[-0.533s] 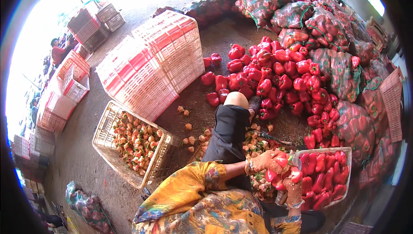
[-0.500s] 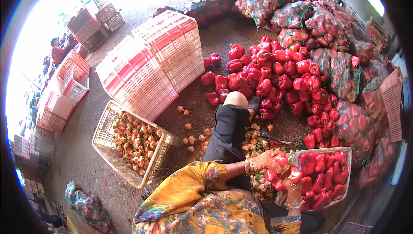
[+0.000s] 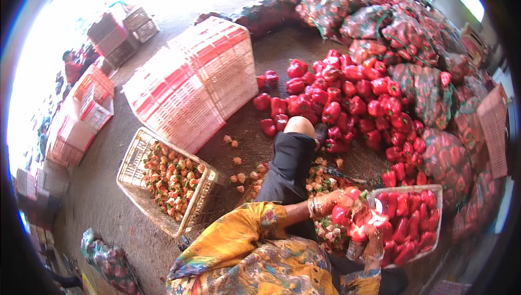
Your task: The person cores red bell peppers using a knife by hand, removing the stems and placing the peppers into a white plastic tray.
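Close together at the lower right, both my hands wear stained, orange-toned gloves. Closed fingers of my left hand (image 3: pixel 327 204) grip a red bell pepper (image 3: pixel 341 215). My right hand (image 3: pixel 373 244) is curled round another red pepper (image 3: pixel 360 233), whose upper part glares pale. A narrow bright piece stands between the hands and the crate; whether it is a blade I cannot tell. Right beside them is a pale crate (image 3: pixel 438 208) filled with red peppers (image 3: pixel 402 231). Below the hands, pepper cores with green stems (image 3: pixel 324 183) lie heaped.
A large pile of red bell peppers (image 3: pixel 331 111) lies ahead, backed by stacked net sacks of peppers (image 3: pixel 418 86). Tall pale crates (image 3: pixel 190 81) stand ahead left, with a crate of pepper cores (image 3: pixel 130 178) nearer. A sack (image 3: pixel 111 262) lies lower left; a person (image 3: pixel 72 69) sits far left.
My left hand has shifted slightly left and the peppers between my hands have turned, showing a brighter, paler surface. My right hand stays near the crate's edge. The piles look unchanged.
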`<state>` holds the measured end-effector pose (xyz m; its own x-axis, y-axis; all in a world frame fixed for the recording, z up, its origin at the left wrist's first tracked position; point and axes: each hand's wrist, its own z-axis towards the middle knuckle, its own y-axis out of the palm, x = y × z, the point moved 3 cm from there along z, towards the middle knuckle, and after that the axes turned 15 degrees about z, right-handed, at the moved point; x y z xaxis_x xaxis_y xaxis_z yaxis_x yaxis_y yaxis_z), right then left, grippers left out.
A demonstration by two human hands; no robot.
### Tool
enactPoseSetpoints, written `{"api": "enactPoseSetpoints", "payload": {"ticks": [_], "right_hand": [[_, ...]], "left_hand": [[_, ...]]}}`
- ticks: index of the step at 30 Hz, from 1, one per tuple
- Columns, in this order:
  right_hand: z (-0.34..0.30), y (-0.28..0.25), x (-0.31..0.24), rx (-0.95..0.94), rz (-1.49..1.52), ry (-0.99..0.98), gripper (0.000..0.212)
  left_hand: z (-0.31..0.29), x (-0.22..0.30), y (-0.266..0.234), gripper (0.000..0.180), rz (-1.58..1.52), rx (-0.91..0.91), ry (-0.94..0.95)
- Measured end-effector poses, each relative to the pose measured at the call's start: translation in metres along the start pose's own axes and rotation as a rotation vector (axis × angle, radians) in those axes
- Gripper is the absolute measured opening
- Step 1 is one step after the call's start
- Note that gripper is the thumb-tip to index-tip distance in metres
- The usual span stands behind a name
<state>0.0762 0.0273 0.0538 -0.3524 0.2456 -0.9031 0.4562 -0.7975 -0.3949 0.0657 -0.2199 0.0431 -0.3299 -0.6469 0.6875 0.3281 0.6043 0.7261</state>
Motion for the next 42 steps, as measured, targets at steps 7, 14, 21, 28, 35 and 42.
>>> {"api": "enactPoseSetpoints", "payload": {"ticks": [7,14,21,28,35,42], "right_hand": [[0.068,0.004,-0.072,0.531,-0.173,0.091,0.032],[0.079,0.040,-0.057,0.433,0.014,0.077,0.047],[0.074,0.033,-0.067,0.143,0.378,0.509,0.069],[0.048,0.046,-0.041,0.307,0.475,0.271,0.059],[0.038,0.064,-0.027,0.443,1.033,0.489,0.043],[0.061,0.050,-0.076,0.326,-0.058,0.013,0.064]], "left_hand": [[0.006,0.009,-0.027,0.074,0.472,0.475,0.091],[0.011,0.005,-0.004,0.089,1.136,0.507,0.252],[0.002,0.011,0.006,0.091,1.638,0.194,0.422],[0.008,0.005,0.011,0.088,1.280,0.068,0.240],[0.009,-0.004,0.012,0.096,0.550,0.160,-0.026],[0.011,-0.020,-0.004,0.074,-0.082,0.252,0.023]]}}
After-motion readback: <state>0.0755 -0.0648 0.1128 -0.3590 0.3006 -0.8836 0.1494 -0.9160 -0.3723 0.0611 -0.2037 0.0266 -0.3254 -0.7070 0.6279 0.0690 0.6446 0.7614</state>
